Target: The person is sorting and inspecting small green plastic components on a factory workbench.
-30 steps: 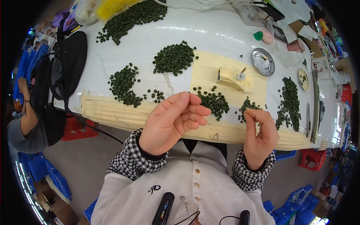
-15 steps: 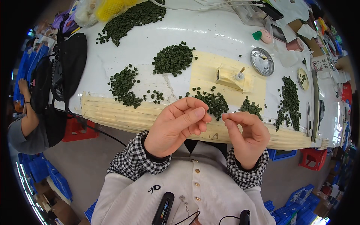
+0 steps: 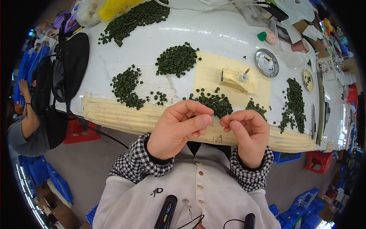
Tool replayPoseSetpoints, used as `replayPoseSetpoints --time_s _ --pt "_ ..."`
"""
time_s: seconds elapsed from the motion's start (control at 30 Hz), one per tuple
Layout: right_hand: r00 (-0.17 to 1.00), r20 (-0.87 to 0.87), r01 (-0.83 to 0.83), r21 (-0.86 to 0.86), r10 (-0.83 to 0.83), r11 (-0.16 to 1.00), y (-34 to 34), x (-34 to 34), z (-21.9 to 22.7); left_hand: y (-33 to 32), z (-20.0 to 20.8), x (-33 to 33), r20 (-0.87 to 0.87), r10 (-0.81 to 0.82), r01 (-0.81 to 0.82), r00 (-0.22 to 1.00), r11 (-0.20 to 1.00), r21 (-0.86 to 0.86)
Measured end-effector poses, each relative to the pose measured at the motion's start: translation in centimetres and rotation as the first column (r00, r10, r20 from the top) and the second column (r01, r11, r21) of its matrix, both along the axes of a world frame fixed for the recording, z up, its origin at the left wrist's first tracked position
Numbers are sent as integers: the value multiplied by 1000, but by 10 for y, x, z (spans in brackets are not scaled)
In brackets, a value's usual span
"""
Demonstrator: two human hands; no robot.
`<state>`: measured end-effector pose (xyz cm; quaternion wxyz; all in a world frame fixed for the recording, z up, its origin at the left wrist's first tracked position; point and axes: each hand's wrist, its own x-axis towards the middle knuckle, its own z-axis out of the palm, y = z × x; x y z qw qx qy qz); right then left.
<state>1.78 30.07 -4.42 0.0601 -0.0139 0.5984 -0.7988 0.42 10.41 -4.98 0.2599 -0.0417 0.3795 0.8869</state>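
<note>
Both of my hands are raised over the table's taped front edge, fingertips facing each other a short gap apart. My left hand (image 3: 176,131) is closed with thumb and forefinger pinched together; whatever lies between them is too small to make out. Thumb and forefinger of my right hand (image 3: 249,135) are also pressed together, and their contents cannot be seen. Just beyond my fingers lies a pile of small dark green cup-shaped pieces (image 3: 215,104). A smaller pile of the green pieces (image 3: 256,108) is beside it, past my right hand.
A tape-covered block (image 3: 233,79) with a small upright peg stands behind the piles. More green heaps (image 3: 176,60) lie left and right. A round metal lid (image 3: 266,63), tweezers (image 3: 313,121) and a black bag (image 3: 76,65) are farther out. At the left, another person's arm (image 3: 29,110) shows.
My right hand has moved slightly left and down, its fingers curling lower. My left hand has barely shifted, fingertips a little lower. The piles look unchanged.
</note>
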Motion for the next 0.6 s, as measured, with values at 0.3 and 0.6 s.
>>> replayPoseSetpoints --time_s 0.3,0.6 --pt "999 -5 -36 -59 35 998 0 -2 -3 1 8 -1 92 11 -10 996 1000 -15" --pt "979 -202 68 164 -34 984 -7 -2 -5 1 -3 1 59 -47 44 997 997 64"
